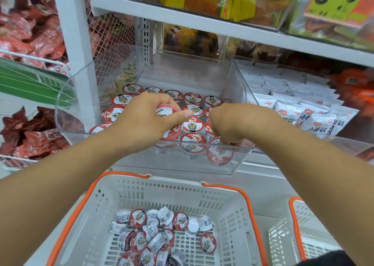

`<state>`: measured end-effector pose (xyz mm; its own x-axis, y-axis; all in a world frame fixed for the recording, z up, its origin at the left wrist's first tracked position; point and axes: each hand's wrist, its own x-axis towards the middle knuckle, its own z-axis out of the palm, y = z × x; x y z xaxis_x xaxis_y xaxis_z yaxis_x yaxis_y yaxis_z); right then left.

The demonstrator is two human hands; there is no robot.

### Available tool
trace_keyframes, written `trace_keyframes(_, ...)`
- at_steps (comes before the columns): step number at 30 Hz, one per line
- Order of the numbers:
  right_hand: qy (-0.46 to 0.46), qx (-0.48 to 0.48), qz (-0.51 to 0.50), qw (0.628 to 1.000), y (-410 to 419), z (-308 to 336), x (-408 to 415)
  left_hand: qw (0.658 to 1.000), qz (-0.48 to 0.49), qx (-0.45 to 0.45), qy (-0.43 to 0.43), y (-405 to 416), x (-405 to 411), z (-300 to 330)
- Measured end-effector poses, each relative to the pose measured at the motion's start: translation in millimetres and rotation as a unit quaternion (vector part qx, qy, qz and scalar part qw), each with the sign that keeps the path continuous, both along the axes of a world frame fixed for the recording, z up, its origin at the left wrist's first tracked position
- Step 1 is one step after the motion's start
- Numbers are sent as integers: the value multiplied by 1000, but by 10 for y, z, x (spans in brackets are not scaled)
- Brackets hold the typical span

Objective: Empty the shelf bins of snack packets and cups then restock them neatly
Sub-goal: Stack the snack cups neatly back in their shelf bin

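A small red-lidded cup is gripped in the left hand over the clear bin on the shelf, where more cups are lined up in rows. The right hand is curled down onto a cup at the bin's front right corner. Below, loose cups are piled in a white basket with orange rims.

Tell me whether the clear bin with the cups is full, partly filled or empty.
Partly filled. Red-lidded cups stand upright in rows across the front of the clear bin, while its back floor lies bare.
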<state>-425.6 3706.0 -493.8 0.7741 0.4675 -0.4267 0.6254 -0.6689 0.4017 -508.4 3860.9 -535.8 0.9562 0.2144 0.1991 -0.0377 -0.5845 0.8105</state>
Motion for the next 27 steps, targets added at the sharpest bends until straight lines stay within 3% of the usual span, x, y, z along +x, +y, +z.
trace_keyframes(11, -70, 177, -34, 981, 3, -9, 12, 1000, -4, -18, 9, 9, 13, -14)
trace_keyframes(16, 9, 156, -69, 985, -8, 36, -43, 999, -3, -23, 24, 39, 39, -28)
trace_keyframes(27, -12, 153, -40, 987, -18, -58, 8, 999, -4, -37, 28, 30, 32, -25)
